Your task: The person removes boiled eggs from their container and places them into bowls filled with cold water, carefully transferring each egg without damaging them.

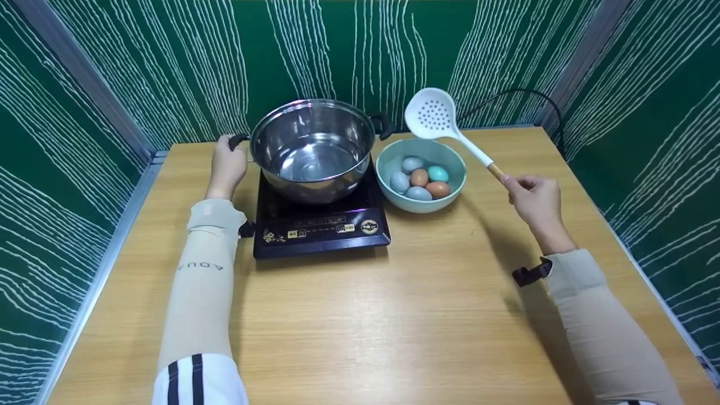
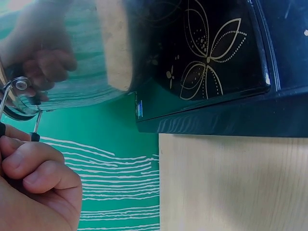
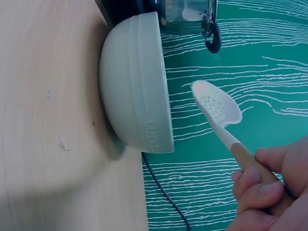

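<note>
My left hand (image 1: pixel 228 169) grips the black side handle (image 1: pixel 238 140) of a steel pot (image 1: pixel 315 188); in the left wrist view its fingers (image 2: pixel 45 175) curl round that handle. The pot sits on a black induction cooker (image 1: pixel 320 230) and holds what looks like clear water. In my right hand (image 1: pixel 534 199) is a white slotted skimmer (image 1: pixel 432 115), held by its wooden handle (image 3: pixel 252 166). Its perforated head is up above the back of a pale green bowl (image 1: pixel 422 205). Several blue, brown and turquoise eggs (image 1: pixel 419 178) lie inside the bowl, right beside the cooker.
A wooden table (image 1: pixel 360 326) carries the cooker and bowl. Green panels with white wavy lines (image 1: pixel 394 50) close in the back and both sides. Behind the bowl a black cable (image 1: pixel 526 91) runs to the right corner. The pot's other handle (image 1: pixel 383 126) points toward the bowl.
</note>
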{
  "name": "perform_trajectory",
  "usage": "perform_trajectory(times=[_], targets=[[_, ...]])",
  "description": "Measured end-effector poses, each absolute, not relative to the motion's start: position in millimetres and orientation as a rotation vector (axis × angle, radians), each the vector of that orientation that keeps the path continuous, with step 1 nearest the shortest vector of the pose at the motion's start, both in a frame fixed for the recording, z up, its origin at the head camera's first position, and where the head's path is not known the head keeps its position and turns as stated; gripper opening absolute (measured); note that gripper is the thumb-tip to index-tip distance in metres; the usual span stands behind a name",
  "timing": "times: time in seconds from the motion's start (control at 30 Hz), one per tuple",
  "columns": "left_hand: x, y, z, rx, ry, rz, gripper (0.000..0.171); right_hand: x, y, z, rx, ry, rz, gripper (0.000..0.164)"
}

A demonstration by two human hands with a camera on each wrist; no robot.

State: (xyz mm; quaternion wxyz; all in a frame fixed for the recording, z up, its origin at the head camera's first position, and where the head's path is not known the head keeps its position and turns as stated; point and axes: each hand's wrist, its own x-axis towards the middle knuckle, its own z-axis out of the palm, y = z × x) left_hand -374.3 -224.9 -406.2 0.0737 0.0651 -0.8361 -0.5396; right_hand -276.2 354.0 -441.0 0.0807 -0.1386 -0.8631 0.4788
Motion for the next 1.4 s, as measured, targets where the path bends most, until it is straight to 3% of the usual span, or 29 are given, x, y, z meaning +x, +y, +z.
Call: perform_trajectory(times=[0.27, 0.47, 0.9, 1.4], targets=[[-375.8, -225.5, -407.3, 0.18, -2.503, -1.616, 0.033, -282.9, 363.0, -455.0, -0.509, -2.411, 1.62, 0.032], [-377.1, -225.9, -407.9, 0.188, -2.51, -1.614, 0.038, -287.0, 374.1, -464.9, -0.608, -2.295, 1.83, 0.027], [-376.2, -223.6, -407.2, 0.17, -2.491, -1.595, 0.039, -289.4, 391.6, -484.7, -0.868, -2.092, 2.143, 0.026], [-375.3, -224.6, -407.5, 0.169, -2.489, -1.611, 0.042, -293.3, 392.7, -501.9, -0.959, -2.285, 2.055, 0.044]])
